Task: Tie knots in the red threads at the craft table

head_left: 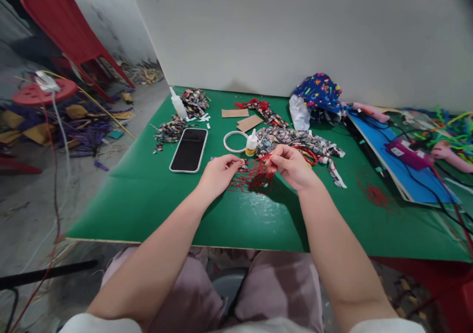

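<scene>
Over the middle of the green table, my left hand and my right hand face each other, fingers pinched. Red thread lies tangled on the table between and below them, and a strand runs from one hand to the other. Just beyond stand a small bottle with a yellow label and a white ring. Behind my right hand lie patterned fabric strips and a red ring. A phone with a dark screen rests left of my left hand.
Brown card pieces, a white nozzle bottle and a dark patterned cloth bundle are toward the back. At right, a purple device with cables sits on a blue folder. A pale wall closes the far side.
</scene>
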### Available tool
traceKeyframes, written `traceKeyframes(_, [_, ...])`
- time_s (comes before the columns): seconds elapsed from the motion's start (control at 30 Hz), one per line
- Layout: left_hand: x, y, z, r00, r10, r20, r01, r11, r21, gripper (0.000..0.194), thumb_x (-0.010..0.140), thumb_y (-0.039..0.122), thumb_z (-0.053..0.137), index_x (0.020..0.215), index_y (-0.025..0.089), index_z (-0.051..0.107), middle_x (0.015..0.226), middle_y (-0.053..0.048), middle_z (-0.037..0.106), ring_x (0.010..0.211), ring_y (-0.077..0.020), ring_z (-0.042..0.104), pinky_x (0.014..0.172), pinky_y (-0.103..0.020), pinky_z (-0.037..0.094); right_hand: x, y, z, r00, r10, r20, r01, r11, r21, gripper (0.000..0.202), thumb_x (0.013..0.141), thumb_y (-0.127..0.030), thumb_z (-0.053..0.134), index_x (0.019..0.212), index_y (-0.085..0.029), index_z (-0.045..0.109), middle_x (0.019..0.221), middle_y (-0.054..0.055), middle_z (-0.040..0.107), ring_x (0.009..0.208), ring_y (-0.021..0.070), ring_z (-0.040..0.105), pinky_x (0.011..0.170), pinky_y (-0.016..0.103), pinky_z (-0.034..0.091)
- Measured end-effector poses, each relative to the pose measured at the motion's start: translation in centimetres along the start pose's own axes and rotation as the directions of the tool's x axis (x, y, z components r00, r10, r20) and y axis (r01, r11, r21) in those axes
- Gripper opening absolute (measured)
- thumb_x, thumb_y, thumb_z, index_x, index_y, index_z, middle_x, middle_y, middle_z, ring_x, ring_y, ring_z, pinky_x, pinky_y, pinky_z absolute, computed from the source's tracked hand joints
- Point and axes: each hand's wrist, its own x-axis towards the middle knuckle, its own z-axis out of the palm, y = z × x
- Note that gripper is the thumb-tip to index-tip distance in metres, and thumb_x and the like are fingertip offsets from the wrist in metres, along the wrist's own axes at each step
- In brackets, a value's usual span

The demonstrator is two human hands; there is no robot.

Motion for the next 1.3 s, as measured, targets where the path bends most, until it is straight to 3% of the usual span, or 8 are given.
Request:
traceKeyframes(0.17, [-0.6,0.1,0.3,0.981,0.165,0.097,-0.188,0.927,0.325,0.024,0.084,0.029,0.048,0.093,0.021,0.068,0.100,-0.005,0.069,0.087,-0.0204,0.060,0.082,-0.035,0.043,-0.2,-0.4,-0.1,1.000,-0.016,-0.001,0.016,1.000,0.015,0.023,0.068,-0.026,0.073,0.062,-0.017,0.053,0.063,-0.002,0.066,0.048,0.0055,0.051,0.046,0.018,0.039])
traceKeyframes(0.3, [-1.4,1.4,0.5,0.951,0.287,-0.114,-0.218,0.886,0.408,0.025,0.084,0.032,0.049,0.084,0.018,0.070,0.093,-0.007,0.066,0.092,-0.0221,0.056,0.086,-0.037,0.040,-0.2,-0.3,0.2,1.000,0.027,-0.016,-0.027,0.999,-0.025,0.025,0.066,-0.029,0.075,0.061,-0.017,0.053,0.060,-0.002,0.065,0.046,0.0056,0.049,0.044,0.018,0.037])
traceKeyframes(0.4, [-1.9,2.4,0.9,0.967,0.242,-0.073,-0.225,0.956,0.189,0.031,0.085,0.034,0.047,0.071,0.017,0.068,0.080,-0.006,0.065,0.082,-0.0181,0.057,0.078,-0.031,0.042,0.0,0.0,0.4,0.999,0.041,-0.013,-0.042,0.994,-0.098,0.025,0.065,-0.030,0.075,0.062,-0.017,0.053,0.062,-0.002,0.066,0.043,0.0048,0.047,0.041,0.017,0.033])
traceKeyframes(0.53, [-2.1,2.5,1.9,0.991,0.134,-0.010,-0.133,0.977,-0.164,0.031,0.085,0.033,0.047,0.070,0.016,0.069,0.075,-0.003,0.065,0.080,-0.0162,0.056,0.075,-0.028,0.040,0.1,0.5,0.7,0.999,0.048,0.023,-0.042,0.976,-0.212,0.025,0.065,-0.031,0.074,0.063,-0.017,0.055,0.061,-0.002,0.063,0.043,0.0046,0.046,0.039,0.017,0.030])
traceKeyframes(0.6, [-2.1,2.2,2.5,0.999,0.046,0.003,-0.042,0.932,-0.361,0.032,0.083,0.037,0.050,0.071,0.015,0.070,0.074,-0.002,0.065,0.076,-0.0155,0.055,0.071,-0.027,0.041,0.1,0.6,0.9,0.999,0.035,0.042,-0.023,0.967,-0.255,0.024,0.064,-0.031,0.075,0.063,-0.016,0.055,0.059,-0.003,0.061,0.043,0.0048,0.045,0.040,0.018,0.031])
traceKeyframes(0.73, [-2.1,2.0,3.0,0.981,-0.114,0.159,0.194,0.687,-0.700,0.031,0.074,0.044,0.062,0.077,0.015,0.072,0.074,-0.003,0.067,0.070,-0.0127,0.057,0.064,-0.023,0.042,0.0,0.8,1.4,0.998,0.012,0.069,0.010,0.949,-0.314,0.022,0.064,-0.029,0.074,0.062,-0.017,0.056,0.054,-0.005,0.056,0.045,0.0058,0.045,0.044,0.019,0.034])
traceKeyframes(1.0, [-1.5,2.1,2.5,0.942,-0.245,0.229,0.314,0.398,-0.862,0.019,0.065,0.026,0.074,0.079,0.013,0.071,0.074,-0.003,0.068,0.067,-0.0093,0.059,0.064,-0.021,0.044,-0.1,1.2,2.3,0.991,0.064,0.117,0.000,0.878,-0.478,0.020,0.066,-0.028,0.070,0.061,-0.016,0.055,0.058,-0.004,0.055,0.050,0.0074,0.045,0.050,0.022,0.035])
traceKeyframes(1.3, [-1.2,1.8,1.7,0.938,-0.269,0.219,0.307,0.348,-0.886,0.009,0.077,0.018,0.063,0.080,0.012,0.068,0.077,-0.006,0.070,0.068,-0.0108,0.063,0.064,-0.021,0.049,0.0,1.4,2.4,0.989,0.103,0.107,-0.032,0.851,-0.524,0.021,0.065,-0.031,0.070,0.062,-0.017,0.055,0.053,-0.004,0.052,0.049,0.0082,0.043,0.050,0.023,0.034])
